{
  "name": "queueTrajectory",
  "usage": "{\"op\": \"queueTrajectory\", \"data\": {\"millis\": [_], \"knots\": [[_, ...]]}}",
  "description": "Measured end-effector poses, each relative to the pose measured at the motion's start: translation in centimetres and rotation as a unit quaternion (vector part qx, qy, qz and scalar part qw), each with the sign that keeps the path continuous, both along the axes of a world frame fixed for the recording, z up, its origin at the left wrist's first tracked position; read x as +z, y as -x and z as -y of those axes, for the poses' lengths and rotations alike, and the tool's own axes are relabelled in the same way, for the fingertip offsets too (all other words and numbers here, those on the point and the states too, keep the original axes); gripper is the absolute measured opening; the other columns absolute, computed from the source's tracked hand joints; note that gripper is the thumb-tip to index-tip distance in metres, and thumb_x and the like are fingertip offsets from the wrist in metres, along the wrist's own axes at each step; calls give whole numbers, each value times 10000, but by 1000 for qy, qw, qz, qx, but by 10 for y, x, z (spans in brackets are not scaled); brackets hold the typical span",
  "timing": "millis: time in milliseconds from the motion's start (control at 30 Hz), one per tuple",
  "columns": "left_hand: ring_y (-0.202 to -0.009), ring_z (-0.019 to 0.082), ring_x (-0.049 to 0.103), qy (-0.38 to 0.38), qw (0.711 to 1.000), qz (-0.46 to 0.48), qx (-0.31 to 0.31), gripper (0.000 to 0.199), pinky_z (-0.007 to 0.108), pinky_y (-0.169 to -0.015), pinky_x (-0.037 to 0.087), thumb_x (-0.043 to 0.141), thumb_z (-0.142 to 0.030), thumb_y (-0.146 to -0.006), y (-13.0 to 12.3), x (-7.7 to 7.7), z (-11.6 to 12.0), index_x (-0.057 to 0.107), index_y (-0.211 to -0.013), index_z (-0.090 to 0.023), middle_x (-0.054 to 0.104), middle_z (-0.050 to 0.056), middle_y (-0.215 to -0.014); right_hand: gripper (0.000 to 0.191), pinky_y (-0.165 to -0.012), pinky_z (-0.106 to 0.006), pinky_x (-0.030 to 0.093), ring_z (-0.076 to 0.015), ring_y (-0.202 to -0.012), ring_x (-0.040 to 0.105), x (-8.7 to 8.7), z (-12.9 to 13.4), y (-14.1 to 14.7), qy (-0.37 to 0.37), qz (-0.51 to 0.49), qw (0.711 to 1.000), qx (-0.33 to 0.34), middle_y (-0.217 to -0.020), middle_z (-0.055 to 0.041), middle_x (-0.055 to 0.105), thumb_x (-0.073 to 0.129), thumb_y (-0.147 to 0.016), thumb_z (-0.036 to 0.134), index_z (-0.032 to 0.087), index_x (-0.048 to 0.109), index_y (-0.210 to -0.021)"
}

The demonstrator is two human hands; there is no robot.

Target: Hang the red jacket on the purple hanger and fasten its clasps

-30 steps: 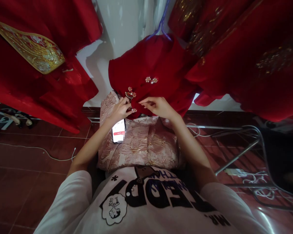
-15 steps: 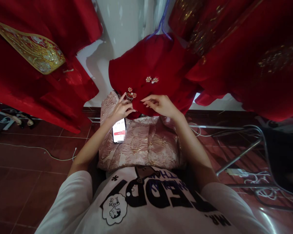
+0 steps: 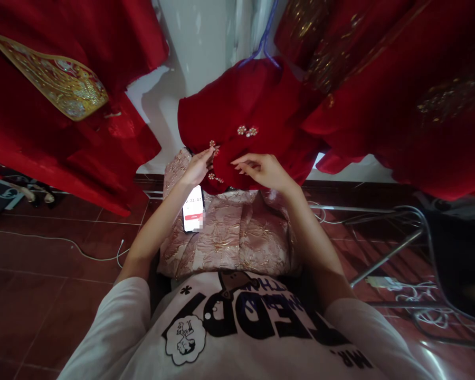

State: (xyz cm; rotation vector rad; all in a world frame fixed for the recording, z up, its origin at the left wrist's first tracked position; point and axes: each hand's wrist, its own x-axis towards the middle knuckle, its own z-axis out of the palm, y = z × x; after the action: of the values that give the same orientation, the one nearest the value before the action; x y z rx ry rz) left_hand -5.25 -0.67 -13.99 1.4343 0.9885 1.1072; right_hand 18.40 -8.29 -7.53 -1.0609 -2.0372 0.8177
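A red garment point(image 3: 273, 100) hangs from a purple hanger point(image 3: 263, 45), its lower part resting over the pink quilted cloth on my lap. Beaded flower ornaments point(image 3: 247, 131) sit on its front, and more beaded flowers point(image 3: 215, 178) lie beside my left fingers. My left hand point(image 3: 198, 166) is closed at the garment's left portion, fingertips pressed at a flower ornament; the thumb is partly hidden. Over the red cloth, my right hand point(image 3: 263, 170) is bent with its fingers drawn together. Anything between those fingertips is too small to see.
A lit phone point(image 3: 193, 211) lies on the pink quilted cloth point(image 3: 229, 237). Red garments with gold embroidery point(image 3: 75, 92) hang left and right. A metal-framed chair point(image 3: 427, 227) stands at right near tangled white cables point(image 3: 431, 311). Another cable point(image 3: 75, 245) crosses the floor at left.
My left hand has turned and closed, from spread fingers to fingertips gathered at the flower ornament. Lower beaded flowers now show beneath it. My right hand has barely moved.
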Motion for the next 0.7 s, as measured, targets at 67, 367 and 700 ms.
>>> {"op": "queueTrajectory", "data": {"millis": [67, 367, 700], "knots": [[-1159, 270, 702, 8, 1000, 23, 7, 473, 405, -923, 599, 602, -584, -985, -4, -1, -2, 681, -1159, -150, 743, 162, -1207, 330, -876, -323, 615, -162, -892, 747, -1, -1, 0, 2, -1, 1000, 3, -1039, -68, 789, 555, -979, 327, 173, 766, -1179], [-1055, 206, 716, 60, 992, 39, 106, 381, 272, -791, 597, 683, -546, -849, -14, -7, -8, 541, -829, -193, 730, 89, -1077, 330, -884, -315, 609, -160, -914, 745, 1, 0, 0, 4, 7, 1000, 0, -1040, -63, 783, 547, -982, 320, 181, 767, -1186], [-1126, 307, 648, -186, 935, -269, -135, 472, 444, -1063, 488, 774, -610, -782, 14, 12, 27, 712, -981, -187, 735, 118, -1098, 325, -888, -328, 607, -164, -908, 744, -2, -2, -1, 5, 10, 1000, 5, -1026, -63, 782, 548, -983, 322, 179, 761, -1183]]}}
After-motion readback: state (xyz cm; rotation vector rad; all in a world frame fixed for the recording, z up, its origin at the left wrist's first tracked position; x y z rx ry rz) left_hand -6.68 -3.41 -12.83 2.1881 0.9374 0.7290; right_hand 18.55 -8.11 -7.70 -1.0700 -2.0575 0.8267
